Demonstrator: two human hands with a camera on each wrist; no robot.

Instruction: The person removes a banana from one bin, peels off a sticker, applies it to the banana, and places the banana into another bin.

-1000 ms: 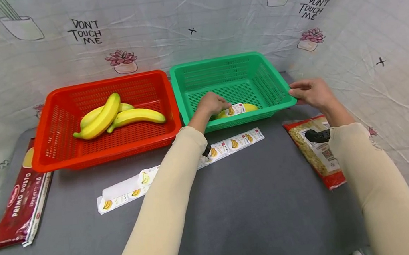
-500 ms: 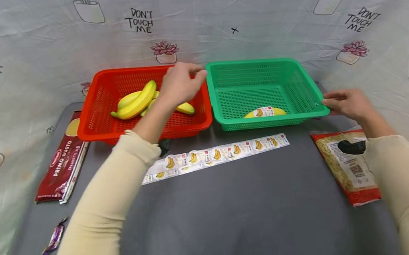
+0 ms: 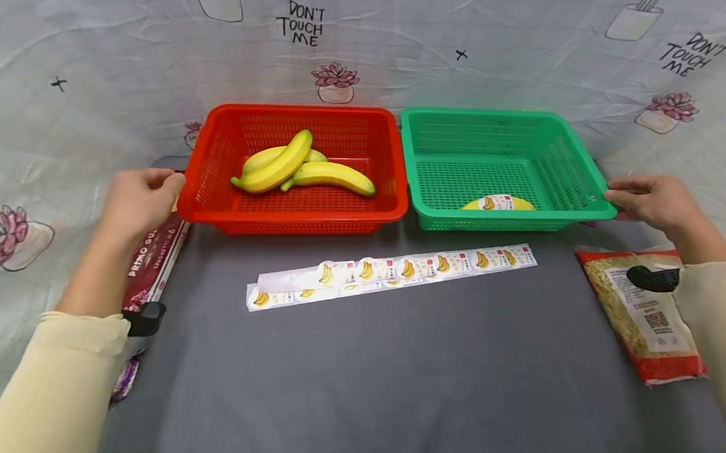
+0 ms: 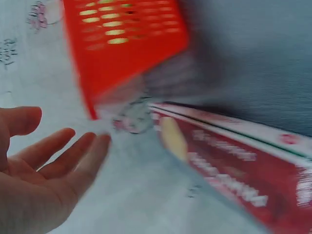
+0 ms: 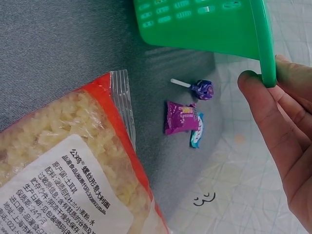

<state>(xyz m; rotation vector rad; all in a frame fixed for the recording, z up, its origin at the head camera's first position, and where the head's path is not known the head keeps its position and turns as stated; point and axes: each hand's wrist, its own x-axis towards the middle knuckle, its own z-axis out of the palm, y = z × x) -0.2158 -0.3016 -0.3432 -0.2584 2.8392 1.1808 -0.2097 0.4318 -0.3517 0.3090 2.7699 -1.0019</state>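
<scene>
In the head view my left hand (image 3: 143,201) is at the left end of the red basket (image 3: 298,221). The left wrist view shows its fingers (image 4: 92,161) loosely spread, a gap between them and the basket's rim. Several bananas (image 3: 330,178) lie in that basket. My right hand (image 3: 656,207) pinches the right rim of the green basket (image 3: 497,221) between thumb and fingers, as the right wrist view shows. Inside the green basket, by its front wall, lies a banana (image 3: 521,204) with a label on it.
Strips of banana stickers (image 3: 398,270) lie before the baskets. A red spaghetti pack (image 3: 156,260) and a wrapped candy (image 3: 125,379) are at left. At right lies a pasta bag (image 3: 645,311). A lollipop (image 5: 202,90) and wrapped sweets (image 5: 181,118) sit near the green basket.
My left hand has left the green basket's banana, passed over the red basket and reached its left end. The right hand stays at the green rim. The view has shifted left.
</scene>
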